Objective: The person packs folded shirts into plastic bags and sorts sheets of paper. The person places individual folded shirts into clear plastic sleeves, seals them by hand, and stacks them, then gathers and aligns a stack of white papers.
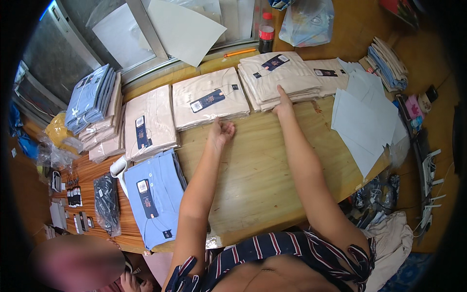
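Wrapped cream folded shirts with dark blue tags lie in a row along the far side of the table. My left hand (223, 130) is at the front edge of the middle cream pack (204, 97), palm turned up, fingers loosely curled and apart, with nothing seen in them. My right hand (283, 103) grips the front edge of a taller stack of cream shirts (287, 80), thumb on top; its other fingers are mostly hidden. Left of the middle pack lies another cream pack (158, 119). Nearer, a blue folded shirt pile (168, 194) lies by my left forearm.
Tied blue shirts (92, 97) top a cream pile at left. White paper sheets (365, 117) cover the table's right end. A cola bottle (266, 36) stands behind the row. A lint roller (119, 168) lies by the blue pile. Another person's hand (131, 282) shows at lower left.
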A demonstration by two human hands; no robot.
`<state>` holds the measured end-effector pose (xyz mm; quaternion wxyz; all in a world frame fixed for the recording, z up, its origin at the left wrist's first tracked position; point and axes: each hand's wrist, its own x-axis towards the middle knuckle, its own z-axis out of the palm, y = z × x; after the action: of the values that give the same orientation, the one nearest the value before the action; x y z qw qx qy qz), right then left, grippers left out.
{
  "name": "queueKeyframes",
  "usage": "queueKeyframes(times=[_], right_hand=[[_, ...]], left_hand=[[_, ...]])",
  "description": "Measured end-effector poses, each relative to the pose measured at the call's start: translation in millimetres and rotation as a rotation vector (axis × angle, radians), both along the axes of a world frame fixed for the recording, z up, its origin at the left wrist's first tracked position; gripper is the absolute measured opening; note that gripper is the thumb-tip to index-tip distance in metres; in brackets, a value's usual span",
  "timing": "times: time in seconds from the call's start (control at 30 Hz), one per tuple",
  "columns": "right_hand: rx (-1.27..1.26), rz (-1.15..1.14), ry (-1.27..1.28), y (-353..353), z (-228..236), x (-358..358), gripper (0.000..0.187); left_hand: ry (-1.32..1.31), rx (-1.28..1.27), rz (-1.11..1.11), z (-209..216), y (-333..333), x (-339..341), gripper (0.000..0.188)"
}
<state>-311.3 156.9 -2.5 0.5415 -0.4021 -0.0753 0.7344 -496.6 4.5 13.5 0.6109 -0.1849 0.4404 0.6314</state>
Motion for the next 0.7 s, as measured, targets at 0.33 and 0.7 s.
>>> queueKeyframes(times=[0.33,0.7], right_hand=[[0.144,0.121,-0.018,-52.6,-5.3,90.5,0.044],[0.025,0.649,-0.257,-245.9,56.3,246.4,0.047]], left_hand=[[0.402,0.155,-0.317,-7.5,-25.6,35.9,0.024],[0.594,0.248,-0.981,17.5,-52.1,148.9,0.069]])
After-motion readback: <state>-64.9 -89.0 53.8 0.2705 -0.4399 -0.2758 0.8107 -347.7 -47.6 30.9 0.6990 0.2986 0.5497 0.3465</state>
